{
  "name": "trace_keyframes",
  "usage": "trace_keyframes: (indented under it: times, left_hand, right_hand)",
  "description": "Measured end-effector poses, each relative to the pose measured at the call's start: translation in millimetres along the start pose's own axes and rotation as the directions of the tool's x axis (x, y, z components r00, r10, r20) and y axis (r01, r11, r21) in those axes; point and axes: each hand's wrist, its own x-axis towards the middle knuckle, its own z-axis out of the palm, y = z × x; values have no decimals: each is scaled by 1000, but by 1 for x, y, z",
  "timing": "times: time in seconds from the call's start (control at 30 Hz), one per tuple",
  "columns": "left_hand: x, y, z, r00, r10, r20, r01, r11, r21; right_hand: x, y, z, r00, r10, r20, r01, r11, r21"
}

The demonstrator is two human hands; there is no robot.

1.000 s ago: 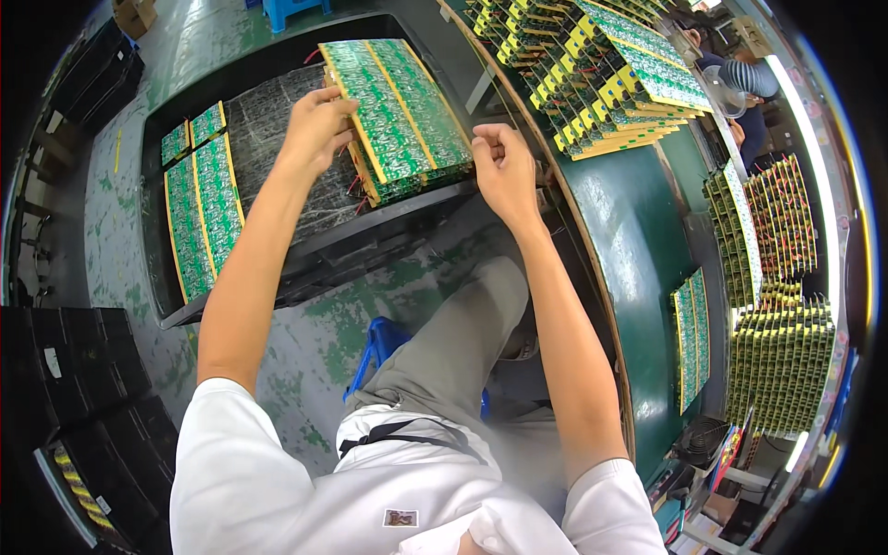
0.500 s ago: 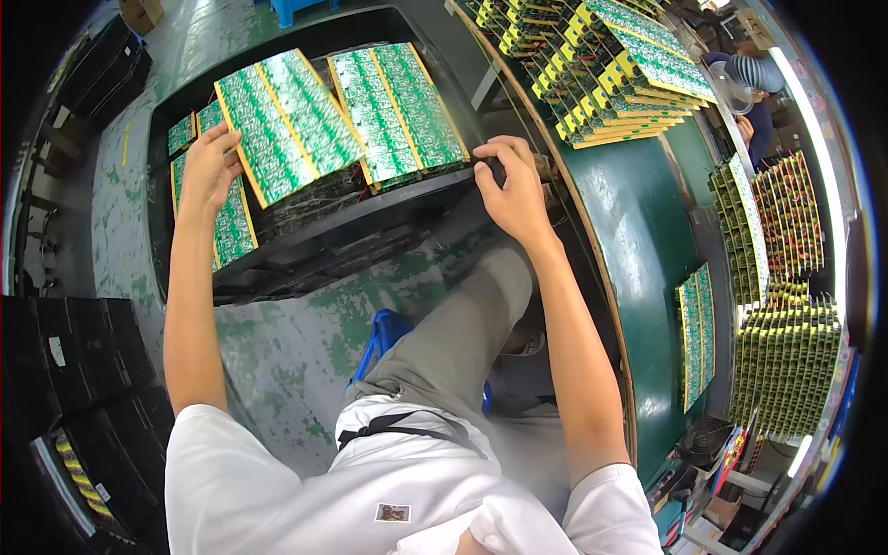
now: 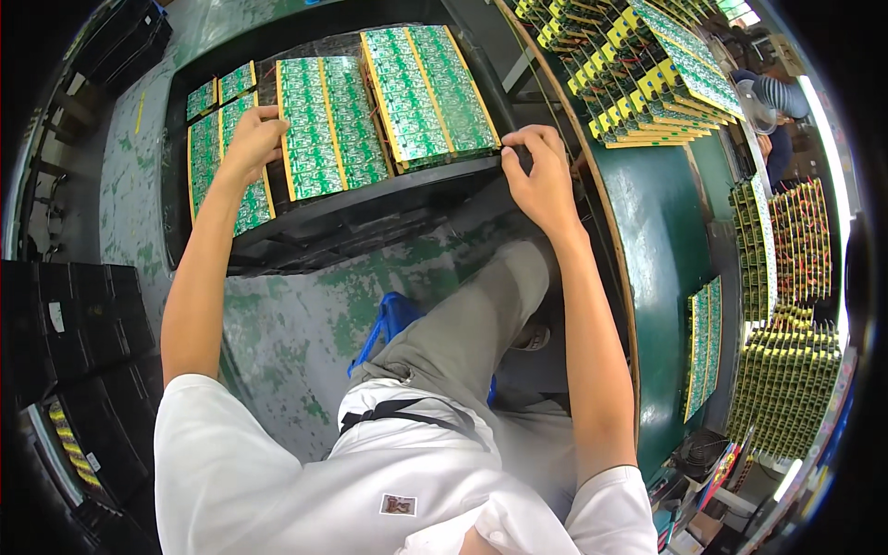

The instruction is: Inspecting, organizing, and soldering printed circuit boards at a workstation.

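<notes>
Both arms reach forward — left hand (image 3: 248, 139) fingers curled, right hand (image 3: 539, 176) fingers bent, palm down.

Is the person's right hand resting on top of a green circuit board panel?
No, the right hand grips the near edge of the black tray, beside the green circuit board panel.

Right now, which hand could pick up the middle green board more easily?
Probably the left hand. Its fingers already rest on the left edge of the middle green board in the black tray. The right hand is at the tray's right corner, beside the other board stack.
</notes>
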Motion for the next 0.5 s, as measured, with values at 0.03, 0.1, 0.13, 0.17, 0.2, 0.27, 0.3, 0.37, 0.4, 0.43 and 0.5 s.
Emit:
trace_keyframes:
  times: [0.03,0.1,0.13,0.17,0.2,0.27,0.3,0.37,0.4,0.43,0.5]
  left_hand:
    - [4,-4,1,1000,29,-5,-29,996,88]
    - [9,-11,1,996,89,-8,-84,961,262]
    - [11,-15,1,996,89,-10,-83,961,264]
    - [12,-20,-2,995,101,-11,-89,921,380]
    - [14,-21,-1,993,117,-2,-101,867,487]
    - [19,-22,1,989,146,20,-121,727,676]
    - [18,-19,0,989,148,13,-118,725,678]
    - [14,-15,5,996,84,31,-80,679,730]
    - [12,-12,7,998,51,39,-63,654,753]
    - [11,-11,6,999,17,47,-47,629,776]
    - [11,-12,1,999,19,44,-45,644,763]
  right_hand:
    - [5,-5,3,1000,-23,15,23,999,-29]
    - [16,-18,11,997,-69,44,73,994,-84]
    - [23,-28,22,993,-112,48,116,987,-112]
    - [28,-41,38,986,-156,53,162,978,-134]
    - [33,-49,53,986,-157,49,163,977,-136]
    - [40,-60,75,983,-180,41,184,948,-260]
    - [44,-63,77,982,-185,40,189,948,-255]
    - [54,-69,78,978,-17,207,92,929,-358]
    - [58,-73,78,957,74,281,51,908,-415]
    - [61,-76,79,923,168,346,17,880,-475]
    - [61,-78,83,925,157,345,35,871,-490]
